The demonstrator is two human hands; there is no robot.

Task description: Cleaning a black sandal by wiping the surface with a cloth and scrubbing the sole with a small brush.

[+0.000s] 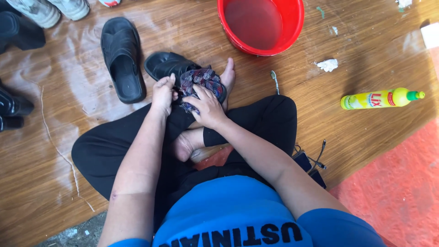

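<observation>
Wet wooden floor [366,137], red basin [292,27] of water beyond. Left hand [163,93] clamped on black sandal [167,65] above crossed legs; right hand [206,107] closed over checked cloth [201,80]. Best steadied firmly, rubbed in short strokes. Sandal looked glossy, perhaps damp.

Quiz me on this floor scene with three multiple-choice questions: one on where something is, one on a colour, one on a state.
1. Where does the yellow bottle lie?
A. Inside the basin
B. On the wooden floor, to the right of the person's knee
C. On the spare sandal

2. What colour is the basin?
A. Red
B. Green
C. White

3. What is the right hand doing?
A. Resting open on the floor
B. Holding the bottle
C. Pressing a patterned cloth onto a black sandal, which the left hand steadies

Answers: 1 B, it lies flat on bare boards. 2 A, its rim is bright red. 3 C, its fingers cover the cloth.
</observation>
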